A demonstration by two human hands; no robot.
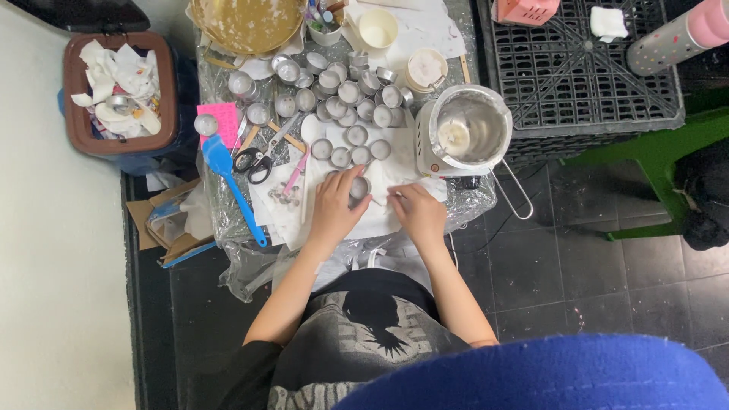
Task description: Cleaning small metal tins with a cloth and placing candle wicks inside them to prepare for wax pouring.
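Note:
My left hand (pixel 334 206) rests on the white paper (pixel 380 220) spread at the table's near edge. Its fingers are wrapped around a small round metal cup (pixel 359 187). My right hand (pixel 419 212) lies just to the right of that cup, with its fingertips pinched together close to the cup; whether they hold something small cannot be made out. Several more small metal cups (pixel 345 95) stand in rows further back on the table, and three of them (pixel 357 135) sit just beyond my hands.
A steel pot (pixel 469 129) with a wire handle sits on a small heater at the right. Scissors (pixel 254 161), a blue spatula (pixel 228 178) and a pink pad (pixel 222 119) lie left. A brown bin (pixel 76 83) of paper stands far left, a black crate (pixel 585 68) right.

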